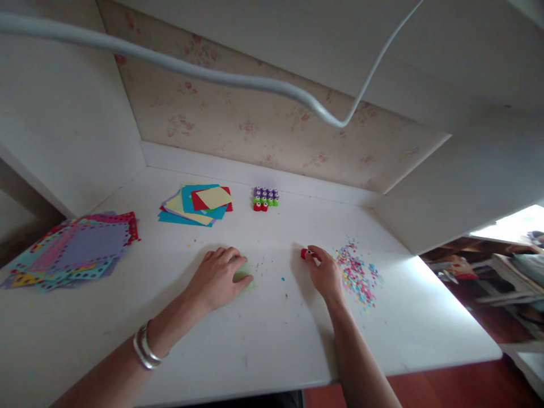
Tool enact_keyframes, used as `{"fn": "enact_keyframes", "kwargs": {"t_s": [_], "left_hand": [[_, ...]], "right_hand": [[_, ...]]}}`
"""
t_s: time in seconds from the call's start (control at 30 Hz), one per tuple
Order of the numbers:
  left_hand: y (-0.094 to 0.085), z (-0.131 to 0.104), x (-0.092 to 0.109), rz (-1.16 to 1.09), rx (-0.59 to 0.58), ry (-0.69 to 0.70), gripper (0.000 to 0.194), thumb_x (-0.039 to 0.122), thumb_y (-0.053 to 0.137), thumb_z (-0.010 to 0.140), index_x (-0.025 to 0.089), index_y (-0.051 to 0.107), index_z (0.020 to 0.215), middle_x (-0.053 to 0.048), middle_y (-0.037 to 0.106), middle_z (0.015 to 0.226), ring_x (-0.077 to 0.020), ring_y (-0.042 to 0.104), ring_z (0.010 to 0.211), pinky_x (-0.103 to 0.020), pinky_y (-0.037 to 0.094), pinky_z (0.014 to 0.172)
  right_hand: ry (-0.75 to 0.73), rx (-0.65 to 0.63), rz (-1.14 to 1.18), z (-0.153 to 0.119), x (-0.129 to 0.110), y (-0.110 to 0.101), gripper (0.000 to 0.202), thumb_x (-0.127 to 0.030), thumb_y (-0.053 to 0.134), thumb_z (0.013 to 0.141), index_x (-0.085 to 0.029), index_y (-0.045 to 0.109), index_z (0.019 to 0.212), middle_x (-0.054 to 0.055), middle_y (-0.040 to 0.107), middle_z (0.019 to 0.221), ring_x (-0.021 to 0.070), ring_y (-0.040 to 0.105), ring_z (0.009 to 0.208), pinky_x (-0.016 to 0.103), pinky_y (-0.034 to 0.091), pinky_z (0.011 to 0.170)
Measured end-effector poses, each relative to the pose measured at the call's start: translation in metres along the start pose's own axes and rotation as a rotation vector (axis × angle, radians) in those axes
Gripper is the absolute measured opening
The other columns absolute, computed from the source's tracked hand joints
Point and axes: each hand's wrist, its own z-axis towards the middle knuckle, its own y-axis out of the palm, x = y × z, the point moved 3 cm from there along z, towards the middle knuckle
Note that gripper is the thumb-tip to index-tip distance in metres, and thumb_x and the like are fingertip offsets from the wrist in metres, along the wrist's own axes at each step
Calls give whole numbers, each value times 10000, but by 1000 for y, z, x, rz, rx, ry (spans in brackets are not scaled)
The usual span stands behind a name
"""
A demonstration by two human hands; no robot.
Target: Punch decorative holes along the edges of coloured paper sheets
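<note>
My right hand (324, 271) grips a small red craft punch (304, 253) just above or on the white table, to the left of a scatter of punched paper bits (357, 272). Palm down on the table, my left hand (223, 276) has its thumb and fingers apart. A pale green patch (243, 276) shows between them; I cannot tell whether it is paper. Further back stand rows of small craft punches (266, 198), purple, green and red.
At the left lies a pile of coloured sheets with punched edges (93, 243). Behind my left hand is a stack of coloured paper (195, 204). A white cable (255, 84) hangs across the top, below a shelf. The table's right edge borders a reddish floor.
</note>
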Motion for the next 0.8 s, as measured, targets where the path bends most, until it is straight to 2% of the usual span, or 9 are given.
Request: {"fn": "enact_keyframes", "kwargs": {"t_s": [0.2,0.4,0.5,0.6,0.67,0.8], "left_hand": [[4,-1,-5,-26,3,7,225,310,621,885,220,683,1083,-41,671,1082,-249,616,1041,-449,421,950],[9,0,-3,-49,-11,50,221,261,585,906,215,695,1092,-63,654,1149,-232,608,1077,-426,427,1005],[12,-1,-7,-34,9,24,291,294,608,889,191,683,1150,-105,616,1257,-262,550,1195,-423,407,1055],[15,-2,-13,19,31,-34,437,370,640,858,177,631,1250,-145,549,1378,-317,454,1314,-480,353,1102],[16,-3,-16,43,20,-53,489,398,631,860,182,593,1297,-146,533,1404,-321,443,1324,-499,341,1104],[16,-3,-17,42,15,-39,480,387,605,880,198,561,1319,-120,553,1383,-298,462,1299,-488,344,1091]], "right_hand": [[-1,24,16,3,5,2,312,-342,488,867,-226,701,1063,71,749,1044,257,686,981,382,504,863],[-3,70,16,27,14,6,346,-364,469,877,-203,692,1088,93,751,991,258,692,914,389,523,815],[-40,99,-3,33,7,6,355,-357,492,863,-184,695,1097,129,716,1102,286,652,1004,446,492,898],[-155,130,17,21,-14,7,334,-369,504,889,-186,696,1093,133,680,1170,290,599,1085,466,454,967],[-260,47,74,3,-32,12,292,-380,529,908,-204,711,1056,113,701,1092,271,616,1020,442,484,925],[-505,-302,145,-38,-66,30,245,-322,577,921,-247,705,1116,80,694,1085,238,613,998,398,494,898]]}}
